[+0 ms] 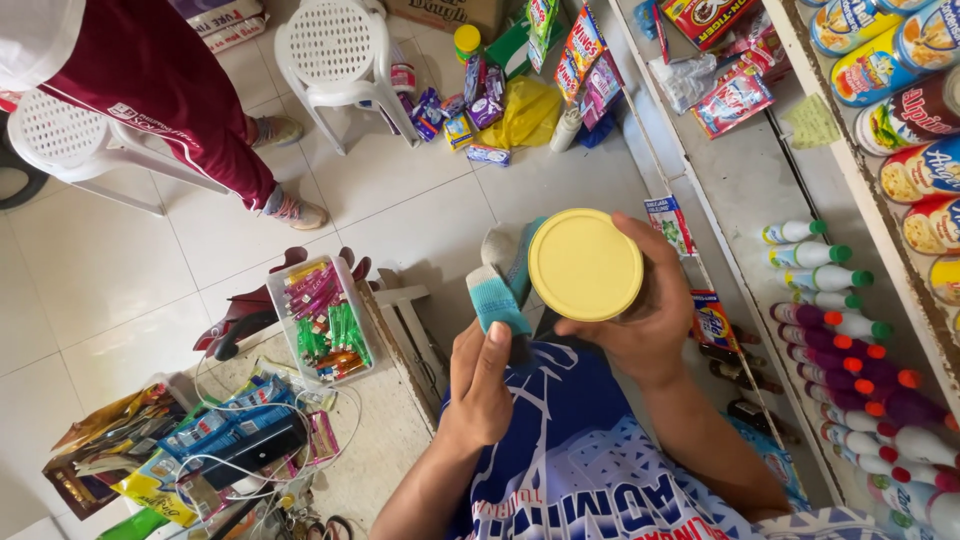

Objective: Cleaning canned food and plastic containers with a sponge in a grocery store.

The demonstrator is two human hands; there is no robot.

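The right hand [640, 325] grips a yellow-lidded can [585, 264]. The left hand [480, 385] holds a blue brush [497, 300] beside the lid; dusting looks underway.

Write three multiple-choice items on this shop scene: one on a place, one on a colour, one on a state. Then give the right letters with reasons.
1. Where is the clear box of small coloured items?
A. on a white chair
B. on the counter, left of the hands
C. on the shelf with the bottles

2. What colour is the lid of the can in the right hand?
A. yellow
B. red
C. green

3. How does the left hand stand?
A. open and flat on the counter
B. closed on a brush with teal bristles
C. holding a bottle

Answers: 1 B, the box sits on the counter edge left of both hands. 2 A, the round lid is plain yellow. 3 B, fingers wrap the brush handle.
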